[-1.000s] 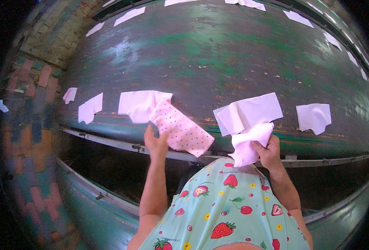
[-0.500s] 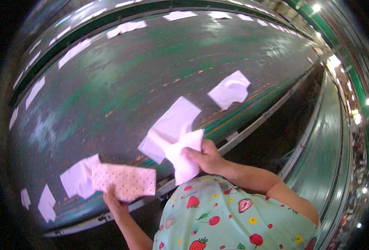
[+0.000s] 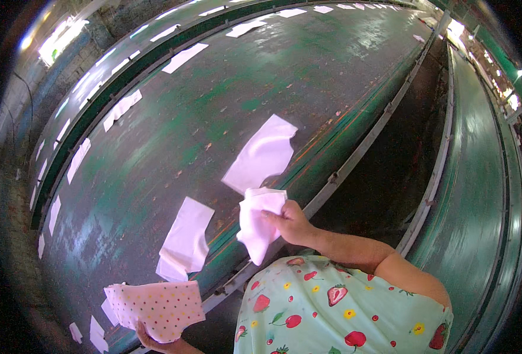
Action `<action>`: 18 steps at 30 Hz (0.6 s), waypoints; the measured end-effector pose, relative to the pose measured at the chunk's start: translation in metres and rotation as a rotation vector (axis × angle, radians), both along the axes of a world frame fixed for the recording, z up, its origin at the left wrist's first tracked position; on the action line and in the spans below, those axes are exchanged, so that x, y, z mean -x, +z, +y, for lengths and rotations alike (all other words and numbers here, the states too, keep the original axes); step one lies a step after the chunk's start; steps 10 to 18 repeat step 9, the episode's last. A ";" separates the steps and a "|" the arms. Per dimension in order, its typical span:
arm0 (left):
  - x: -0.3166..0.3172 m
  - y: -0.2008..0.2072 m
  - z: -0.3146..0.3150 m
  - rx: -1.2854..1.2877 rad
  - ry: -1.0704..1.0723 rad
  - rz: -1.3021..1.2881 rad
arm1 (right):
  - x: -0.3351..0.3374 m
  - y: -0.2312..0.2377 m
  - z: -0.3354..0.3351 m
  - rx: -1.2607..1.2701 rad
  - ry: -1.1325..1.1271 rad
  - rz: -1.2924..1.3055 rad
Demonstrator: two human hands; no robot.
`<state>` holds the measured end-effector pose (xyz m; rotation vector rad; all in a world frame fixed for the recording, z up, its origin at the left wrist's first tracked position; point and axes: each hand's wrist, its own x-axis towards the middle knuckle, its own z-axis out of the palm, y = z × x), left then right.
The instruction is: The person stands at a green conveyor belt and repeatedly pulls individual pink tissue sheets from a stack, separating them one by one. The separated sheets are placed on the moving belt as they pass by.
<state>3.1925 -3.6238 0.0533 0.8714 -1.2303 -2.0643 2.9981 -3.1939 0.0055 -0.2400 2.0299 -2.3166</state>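
The right hand point(image 3: 290, 223) pinched a folded white cloth point(image 3: 258, 221), fingers closed on its upper edge, the rest hanging limp just above the near rim of a long green table point(image 3: 225, 100). Low at the frame's bottom, the left hand point(image 3: 157, 343) gripped a stack of pink dotted cloth point(image 3: 157, 304) from beneath; only the fingers' curl showed, their tips hidden under the fabric.

Just beyond the held cloth, a white sheet point(image 3: 264, 153) lay flat on the table, one corner near the hand's piece. Another white sheet point(image 3: 185, 239) lay nearer the dotted stack, beside the table's edge. More white pieces point(image 3: 119, 109) ran in rows along the far side and off toward the distance.

The tabletop was worn, its green paint scuffed and streaked with pale patches, catching glare. A metal rail point(image 3: 355, 159) edged its near side. A dark aisle point(image 3: 390, 177) separated it from a second green table point(image 3: 485, 194) on the right. Bright lights point(image 3: 60, 38) shone at the far left.
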 end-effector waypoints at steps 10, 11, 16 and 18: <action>0.005 -0.034 0.047 0.398 -0.035 0.156 | 0.058 0.007 0.085 0.300 -0.177 -0.176; 0.005 -0.034 0.047 0.398 -0.035 0.156 | 0.058 0.007 0.085 0.300 -0.177 -0.176; 0.005 -0.034 0.047 0.398 -0.035 0.156 | 0.058 0.007 0.085 0.300 -0.177 -0.176; 0.005 -0.034 0.047 0.398 -0.035 0.156 | 0.058 0.007 0.085 0.300 -0.177 -0.176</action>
